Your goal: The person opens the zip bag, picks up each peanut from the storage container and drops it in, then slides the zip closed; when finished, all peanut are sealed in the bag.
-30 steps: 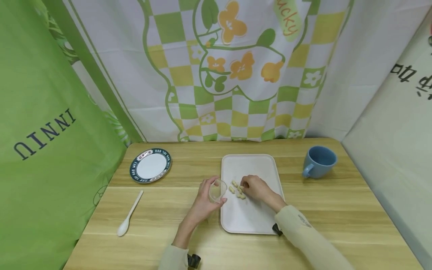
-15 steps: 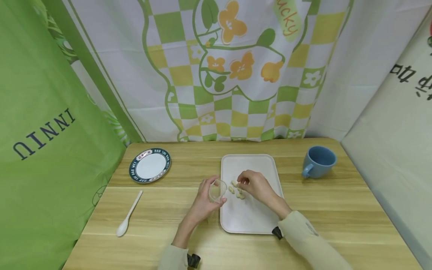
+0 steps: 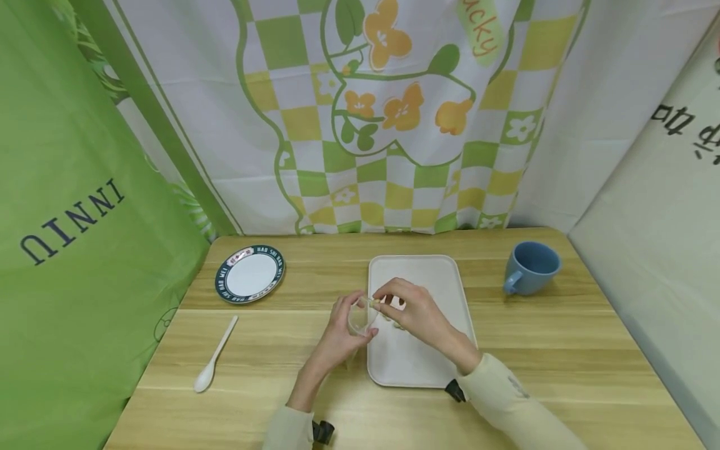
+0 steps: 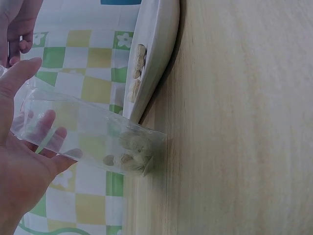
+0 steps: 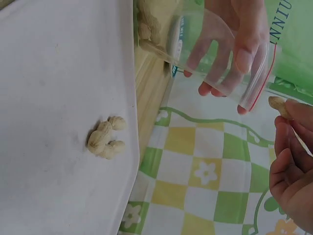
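My left hand [image 3: 340,337] grips a clear plastic zip bag [image 4: 93,122] near its mouth, fingers curled round its sides. Several peanuts [image 4: 137,149] lie in the bottom of the bag, which stands beside the tray. Between thumb and fingertips my right hand [image 3: 419,312] pinches one peanut [image 5: 279,106], held at the bag's mouth, outside it. A few peanuts [image 5: 100,141] lie together on the white tray [image 3: 419,365], partly hidden by my right hand in the head view.
A white plate with a dark green rim [image 3: 251,275] lies at the back left, with a white spoon [image 3: 212,362] in front of it. The blue mug [image 3: 531,269] stands at the back right. Curtains surround the table [image 3: 562,350].
My right hand has lifted from the peanuts on the tray and moved left to the bag's mouth with a peanut. My left hand has stayed in place.
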Demonstrator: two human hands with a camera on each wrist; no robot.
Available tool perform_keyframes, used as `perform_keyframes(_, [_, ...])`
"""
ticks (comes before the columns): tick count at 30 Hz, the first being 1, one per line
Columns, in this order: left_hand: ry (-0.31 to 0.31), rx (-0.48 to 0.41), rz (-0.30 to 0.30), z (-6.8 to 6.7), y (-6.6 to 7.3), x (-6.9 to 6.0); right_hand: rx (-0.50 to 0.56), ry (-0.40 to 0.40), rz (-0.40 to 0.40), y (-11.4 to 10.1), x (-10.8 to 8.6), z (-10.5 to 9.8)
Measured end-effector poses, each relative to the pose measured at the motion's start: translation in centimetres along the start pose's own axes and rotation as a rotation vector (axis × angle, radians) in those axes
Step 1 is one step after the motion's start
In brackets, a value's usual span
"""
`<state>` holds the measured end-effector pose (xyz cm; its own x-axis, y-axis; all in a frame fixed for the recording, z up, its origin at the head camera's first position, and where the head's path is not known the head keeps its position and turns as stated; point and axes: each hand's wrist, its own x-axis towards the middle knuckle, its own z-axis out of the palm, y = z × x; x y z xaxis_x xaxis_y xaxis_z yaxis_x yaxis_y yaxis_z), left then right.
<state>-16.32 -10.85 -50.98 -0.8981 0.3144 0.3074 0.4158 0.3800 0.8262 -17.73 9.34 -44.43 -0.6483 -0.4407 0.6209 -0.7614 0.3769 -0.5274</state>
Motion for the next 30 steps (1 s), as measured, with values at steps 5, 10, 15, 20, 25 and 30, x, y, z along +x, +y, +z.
perform_keyframes(5, [-0.015,-0.01,-0.025,0.0,0.2,0.1,-0.031,-0.026,-0.079,-0.1,0.1,0.5])
perform_keyframes(10, [-0.029,-0.015,-0.04,-0.1,0.4,0.2,-0.047,-0.065,-0.111,0.0,-0.1,0.8])
perform_keyframes(15, [-0.03,-0.014,-0.044,-0.2,0.4,0.1,-0.051,-0.096,-0.055,0.2,-0.3,0.5])
perform_keyframes(20, [-0.014,-0.01,-0.026,-0.2,0.4,0.1,-0.127,0.03,0.102,1.3,-0.5,-0.1])
perform_keyframes(25, [-0.002,-0.003,-0.04,-0.2,0.3,0.0,-0.204,-0.125,0.334,3.0,-1.7,0.4])
perform_keyframes(30, [0.005,-0.004,-0.045,-0.2,0.1,-0.2,-0.243,-0.278,0.467,4.3,-3.4,1.3])
